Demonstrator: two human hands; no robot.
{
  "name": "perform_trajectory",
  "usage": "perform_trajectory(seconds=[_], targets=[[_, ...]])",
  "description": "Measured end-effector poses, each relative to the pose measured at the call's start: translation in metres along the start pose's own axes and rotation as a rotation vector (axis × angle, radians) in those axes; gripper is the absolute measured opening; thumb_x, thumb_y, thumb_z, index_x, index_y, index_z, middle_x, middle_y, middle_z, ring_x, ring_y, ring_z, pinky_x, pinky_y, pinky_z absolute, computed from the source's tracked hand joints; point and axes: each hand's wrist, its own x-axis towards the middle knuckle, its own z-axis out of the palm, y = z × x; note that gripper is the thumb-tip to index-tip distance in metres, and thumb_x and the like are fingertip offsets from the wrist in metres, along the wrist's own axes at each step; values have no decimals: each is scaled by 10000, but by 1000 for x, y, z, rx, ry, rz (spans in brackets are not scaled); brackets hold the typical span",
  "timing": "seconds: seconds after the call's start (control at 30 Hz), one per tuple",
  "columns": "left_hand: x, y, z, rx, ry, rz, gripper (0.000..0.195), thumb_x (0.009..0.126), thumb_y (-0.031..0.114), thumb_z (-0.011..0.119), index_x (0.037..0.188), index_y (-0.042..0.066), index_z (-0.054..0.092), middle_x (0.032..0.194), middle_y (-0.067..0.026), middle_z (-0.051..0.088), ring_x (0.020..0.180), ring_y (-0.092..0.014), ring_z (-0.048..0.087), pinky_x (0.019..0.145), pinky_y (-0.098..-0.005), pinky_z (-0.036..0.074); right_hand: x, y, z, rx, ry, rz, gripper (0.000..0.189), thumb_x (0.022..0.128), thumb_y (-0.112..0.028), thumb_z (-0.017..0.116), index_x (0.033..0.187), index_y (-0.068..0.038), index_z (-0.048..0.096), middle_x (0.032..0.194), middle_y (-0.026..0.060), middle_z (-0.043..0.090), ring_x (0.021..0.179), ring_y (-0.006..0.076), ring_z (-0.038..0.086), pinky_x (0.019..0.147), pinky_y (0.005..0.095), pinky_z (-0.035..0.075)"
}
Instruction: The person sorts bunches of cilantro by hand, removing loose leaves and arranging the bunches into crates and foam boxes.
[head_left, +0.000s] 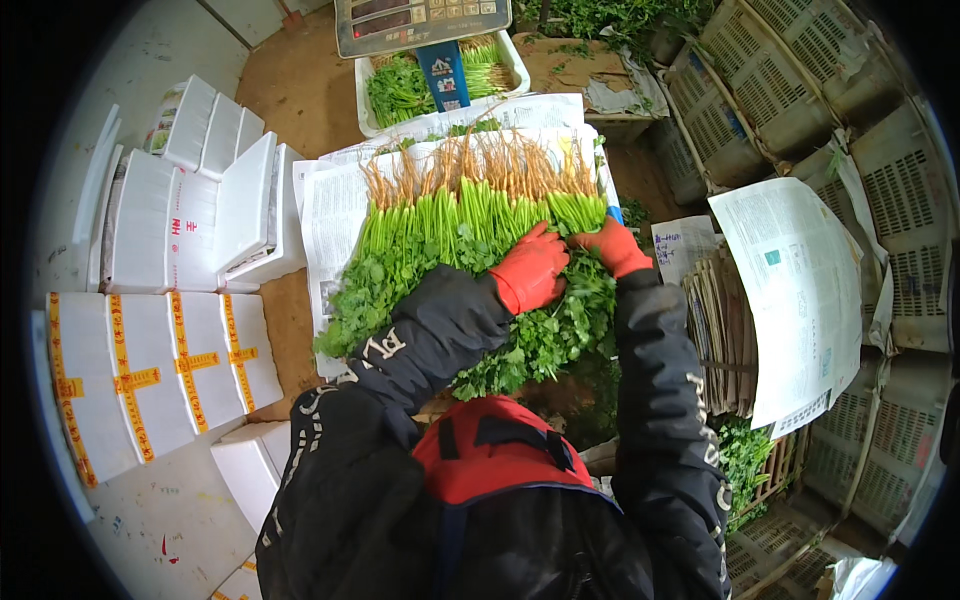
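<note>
A row of coriander (480, 217) with pale brown roots lies on newspaper (337, 199). The roots point away from me and the leaves towards me. My left hand (531, 270), in an orange-red rubber glove, rests on the stems and leaves right of the middle, its fingertips partly hidden in the greens. At the row's right end, my right hand (616, 247), gloved the same way, holds the stems of a bunch of coriander (576, 212). The two hands are close together, with leaves hanging below them.
A weighing scale (424, 26) stands beyond the newspaper, before a white foam box (517, 67) of coriander. White foam boxes (157, 360) are stacked left. On the right are a newspaper stack (720, 330) and plastic crates (900, 202). More greens (742, 465) sit at lower right.
</note>
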Motion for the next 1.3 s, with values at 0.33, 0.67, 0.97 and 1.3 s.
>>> perform_trajectory(seconds=[0.33, 0.67, 0.97, 1.3], targets=[[49, -13, 3, -463, 321, -45, 305, 851, 162, 599, 1120, 18, 590, 1087, -170, 603, 1017, -358, 550, 908, -409, 438, 9, 23, 48, 32, 168, -479, 392, 848, -281, 572, 1138, -18, 558, 1009, 210, 641, 939, 377, 610, 804, 423, 488], [53, -38, 30, -280, 259, -3, 287, 871, 207, 580, 1103, 42, 618, 1109, -163, 606, 1082, -345, 528, 962, -424, 402, -113, -8, -11, -234, 440, -395, 709, 722, -315, 739, 1291, -5, 450, 1130, 237, 561, 1018, 388, 555, 871, 430, 455], [53, -14, 51, 84, 29, 23, 384, 890, 191, 501, 1253, 67, 524, 1287, -172, 507, 1228, -361, 429, 1041, -460, 308, -125, 29, 69, -394, 405, -114, 1001, 612, -146, 763, 1456, -93, 227, 1412, 226, 308, 1289, 371, 338, 975, 521, 321], [65, -53, 64, 94, 113, 228, 306, 873, 153, 511, 1146, 40, 592, 1156, -213, 571, 1104, -378, 506, 962, -467, 385, -232, 63, 26, 21, 746, -165, 434, 761, -109, 646, 1179, -26, 564, 1073, 201, 614, 978, 398, 567, 841, 440, 466]])
